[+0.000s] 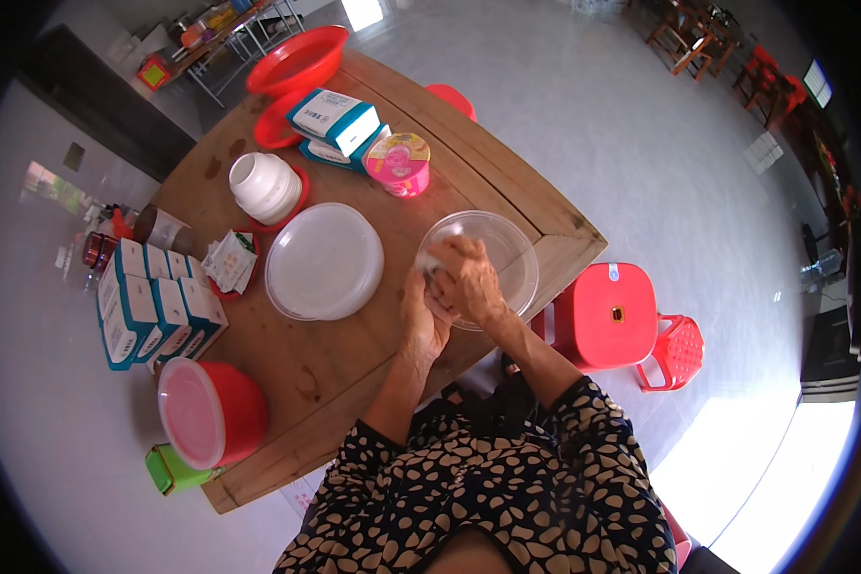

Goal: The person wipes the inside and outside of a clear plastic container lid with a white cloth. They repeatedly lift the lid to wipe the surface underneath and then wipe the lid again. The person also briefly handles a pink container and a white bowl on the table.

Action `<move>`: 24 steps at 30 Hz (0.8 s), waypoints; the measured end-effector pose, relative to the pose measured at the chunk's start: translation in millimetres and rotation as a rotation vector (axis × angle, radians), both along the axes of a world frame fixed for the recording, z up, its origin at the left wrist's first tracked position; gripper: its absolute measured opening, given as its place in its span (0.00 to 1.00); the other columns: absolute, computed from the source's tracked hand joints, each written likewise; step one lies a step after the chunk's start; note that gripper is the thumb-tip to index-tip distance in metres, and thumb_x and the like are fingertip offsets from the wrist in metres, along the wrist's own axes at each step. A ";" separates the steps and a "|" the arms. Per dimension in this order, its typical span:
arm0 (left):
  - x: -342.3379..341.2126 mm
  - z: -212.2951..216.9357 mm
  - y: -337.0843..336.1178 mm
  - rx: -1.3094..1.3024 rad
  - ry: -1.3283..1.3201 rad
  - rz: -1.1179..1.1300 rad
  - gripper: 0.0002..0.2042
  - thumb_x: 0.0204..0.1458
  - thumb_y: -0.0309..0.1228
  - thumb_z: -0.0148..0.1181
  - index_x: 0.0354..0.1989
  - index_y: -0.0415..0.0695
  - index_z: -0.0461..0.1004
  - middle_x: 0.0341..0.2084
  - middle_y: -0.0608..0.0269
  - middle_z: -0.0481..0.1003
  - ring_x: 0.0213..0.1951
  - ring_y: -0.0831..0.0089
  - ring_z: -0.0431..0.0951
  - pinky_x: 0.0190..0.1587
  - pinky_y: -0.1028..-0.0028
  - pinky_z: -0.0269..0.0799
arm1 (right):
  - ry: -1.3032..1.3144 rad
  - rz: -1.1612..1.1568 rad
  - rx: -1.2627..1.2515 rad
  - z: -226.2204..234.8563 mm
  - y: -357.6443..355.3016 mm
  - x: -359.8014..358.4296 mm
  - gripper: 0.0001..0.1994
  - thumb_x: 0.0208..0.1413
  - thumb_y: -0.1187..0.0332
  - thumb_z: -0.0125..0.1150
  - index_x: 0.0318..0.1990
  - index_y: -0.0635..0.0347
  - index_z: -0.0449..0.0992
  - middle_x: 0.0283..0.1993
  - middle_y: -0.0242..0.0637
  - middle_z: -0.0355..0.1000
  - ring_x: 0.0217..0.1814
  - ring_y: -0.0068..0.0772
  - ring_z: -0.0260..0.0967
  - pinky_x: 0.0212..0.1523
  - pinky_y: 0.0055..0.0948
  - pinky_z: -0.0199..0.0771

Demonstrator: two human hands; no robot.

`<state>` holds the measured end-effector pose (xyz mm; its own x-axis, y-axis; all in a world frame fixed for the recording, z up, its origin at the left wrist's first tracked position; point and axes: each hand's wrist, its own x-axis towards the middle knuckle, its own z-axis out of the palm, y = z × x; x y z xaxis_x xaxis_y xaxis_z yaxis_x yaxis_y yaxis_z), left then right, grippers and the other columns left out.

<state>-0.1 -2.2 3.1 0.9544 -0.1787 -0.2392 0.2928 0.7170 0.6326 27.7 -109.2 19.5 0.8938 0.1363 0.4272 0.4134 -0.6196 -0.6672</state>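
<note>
Both of my hands meet over the near left part of a round transparent plastic dish [515, 253] close to the table's right edge. My right hand [469, 279] has its fingers bent down against my left hand [423, 314]. Something small and whitish-grey shows between them, mostly covered by the fingers, and its kind cannot be made out. The left hand is curled around it from the left side. Just left of the hands lie round whitish translucent plastic lids or plates [323, 260], apparently stacked.
On the wooden table [306, 359] stand white bowls [263, 187], a pink tub [399, 167], teal-and-white boxes [335, 120], more boxes [163, 306], packets [231, 263] and a lidded red bucket [234, 411]. Red basins [298, 62] sit at the far end. A red stool [607, 316] stands right.
</note>
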 end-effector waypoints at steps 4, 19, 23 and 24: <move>-2.0 14.7 -1.2 -0.059 0.015 -0.068 0.26 0.62 0.50 0.38 0.66 0.53 0.49 0.57 0.59 0.63 0.55 0.66 0.69 0.51 0.56 0.73 | 0.187 -0.224 0.137 9.9 11.3 23.5 0.16 0.45 0.71 0.58 0.45 0.52 0.76 0.47 0.40 0.69 0.46 0.51 0.63 0.49 0.42 0.67; 2.7 4.9 -4.4 -0.023 0.107 0.059 0.24 0.62 0.47 0.42 0.61 0.46 0.57 0.48 0.55 0.71 0.46 0.70 0.75 0.43 0.73 0.76 | -0.026 0.518 -0.063 5.5 -35.8 -18.9 0.15 0.37 0.74 0.64 0.38 0.52 0.79 0.45 0.34 0.70 0.49 0.45 0.63 0.53 0.37 0.66; 4.1 -6.3 -7.3 0.111 0.013 0.103 0.23 0.62 0.42 0.46 0.63 0.46 0.56 0.43 0.54 0.73 0.40 0.68 0.77 0.36 0.75 0.79 | 0.007 0.518 -0.106 10.4 -44.6 -23.1 0.19 0.37 0.76 0.64 0.43 0.54 0.77 0.46 0.36 0.70 0.51 0.45 0.64 0.53 0.37 0.66; 6.0 -9.6 -7.4 0.170 -0.015 0.127 0.24 0.62 0.42 0.45 0.63 0.45 0.55 0.45 0.54 0.72 0.41 0.68 0.77 0.36 0.75 0.79 | 0.008 0.465 -0.114 11.2 -42.4 -22.4 0.19 0.37 0.77 0.63 0.43 0.54 0.77 0.46 0.36 0.70 0.50 0.45 0.64 0.52 0.37 0.67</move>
<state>5.9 -9.7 -6.5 0.9704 -0.0147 -0.2411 0.1963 0.6299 0.7514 5.3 -151.7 30.6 0.7304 0.5679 0.3795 0.6589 -0.4396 -0.6104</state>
